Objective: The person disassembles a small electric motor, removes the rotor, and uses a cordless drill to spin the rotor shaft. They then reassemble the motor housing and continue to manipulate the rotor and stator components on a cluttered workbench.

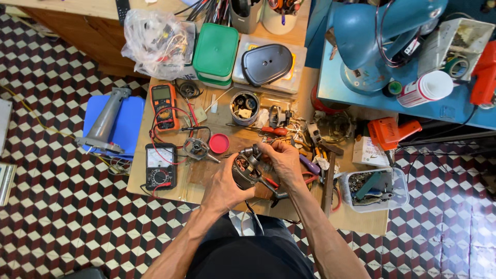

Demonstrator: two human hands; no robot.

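My left hand point(223, 187) grips the small motor point(247, 166) from below. My right hand point(285, 161) pinches its top end, above the table point(356, 219).

Repair workshop: multimeters point(161, 166), drill point(390, 132), cluttered workbench point(361, 217).

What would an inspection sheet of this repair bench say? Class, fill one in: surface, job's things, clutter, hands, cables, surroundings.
Surface: wooden bench top, crowded, with little bare wood.
Job's things: small electric motor held above the bench in both hands.
Clutter: orange multimeter, black analogue meter, red cap, metal can, green-lidded box, clear tub of parts, orange drill.
Hands: left hand cups the motor from below; right hand grips its top.
Cables: red and black test leads loop between the meters.
Surroundings: chequered tile floor, blue stool, blue side table.
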